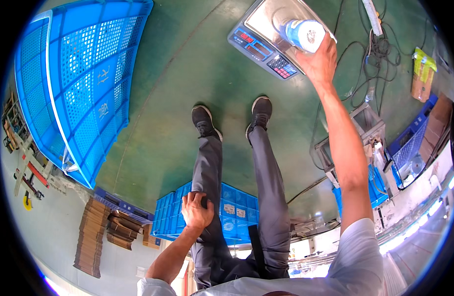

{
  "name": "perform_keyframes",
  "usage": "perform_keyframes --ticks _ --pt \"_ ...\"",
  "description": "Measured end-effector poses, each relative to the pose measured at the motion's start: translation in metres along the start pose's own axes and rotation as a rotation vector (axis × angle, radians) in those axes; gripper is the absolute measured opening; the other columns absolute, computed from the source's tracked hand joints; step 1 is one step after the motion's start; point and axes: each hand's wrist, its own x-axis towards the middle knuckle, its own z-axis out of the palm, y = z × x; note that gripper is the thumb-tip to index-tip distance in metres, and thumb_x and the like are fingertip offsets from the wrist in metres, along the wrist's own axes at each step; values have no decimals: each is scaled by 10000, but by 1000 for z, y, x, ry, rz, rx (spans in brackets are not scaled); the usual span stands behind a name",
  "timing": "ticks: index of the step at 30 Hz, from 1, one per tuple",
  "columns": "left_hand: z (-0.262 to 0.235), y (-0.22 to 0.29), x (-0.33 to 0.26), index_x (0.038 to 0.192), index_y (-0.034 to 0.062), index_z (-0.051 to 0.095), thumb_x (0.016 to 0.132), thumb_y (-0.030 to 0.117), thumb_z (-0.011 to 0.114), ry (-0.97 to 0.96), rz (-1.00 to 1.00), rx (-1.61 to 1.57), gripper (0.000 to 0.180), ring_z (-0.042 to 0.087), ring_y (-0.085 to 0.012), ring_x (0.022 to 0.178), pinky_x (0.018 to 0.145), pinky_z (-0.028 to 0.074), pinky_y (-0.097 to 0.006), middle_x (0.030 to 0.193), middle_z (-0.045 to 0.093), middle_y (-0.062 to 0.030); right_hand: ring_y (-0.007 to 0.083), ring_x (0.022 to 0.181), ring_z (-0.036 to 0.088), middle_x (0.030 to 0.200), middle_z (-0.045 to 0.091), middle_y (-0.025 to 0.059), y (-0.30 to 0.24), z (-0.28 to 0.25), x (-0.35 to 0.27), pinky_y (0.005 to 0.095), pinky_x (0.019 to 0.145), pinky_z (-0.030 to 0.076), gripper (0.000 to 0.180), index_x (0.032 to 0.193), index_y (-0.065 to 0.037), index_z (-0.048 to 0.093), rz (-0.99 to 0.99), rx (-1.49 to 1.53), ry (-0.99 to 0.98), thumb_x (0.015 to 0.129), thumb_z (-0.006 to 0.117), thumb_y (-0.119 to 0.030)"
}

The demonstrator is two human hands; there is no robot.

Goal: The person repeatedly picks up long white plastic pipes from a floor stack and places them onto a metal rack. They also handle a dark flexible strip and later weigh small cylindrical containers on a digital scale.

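Green floor fills the view; a big blue crate (84,84) stands at the left; a smaller blue crate (227,209) sits under the person's legs; the right hand (319,63) reaches far out with fingers wrapped around a blue-and-white roll (302,33) resting on the shiny pan of a scale (266,34); the left hand (196,209) rests curled on the left knee, holding nothing.

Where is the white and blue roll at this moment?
In the head view, the white and blue roll is at the top right, held by the right hand over the steel platform of the weighing scale on the green floor.
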Motion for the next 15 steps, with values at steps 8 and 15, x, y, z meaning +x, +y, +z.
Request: perform_keyframes --ticks 8,15 --pt "2 0 1 922 83 643 690 155 651 -40 -30 2 243 523 -343 990 861 449 -441 1004 583 -123 432 1265 358 1393 309 287 12 7 -83 490 1034 341 940 1404 -1 239 27 90 -169 688 773 -291" --pt "0 0 1 893 81 629 691 138 641 -3 16 12 211 531 -353 937 827 454 -442 977 589 -119 453 1230 386 1359 335 302 18 5 -45 482 1009 370 977 1393 14 227 -17 118 -48 668 790 -321"
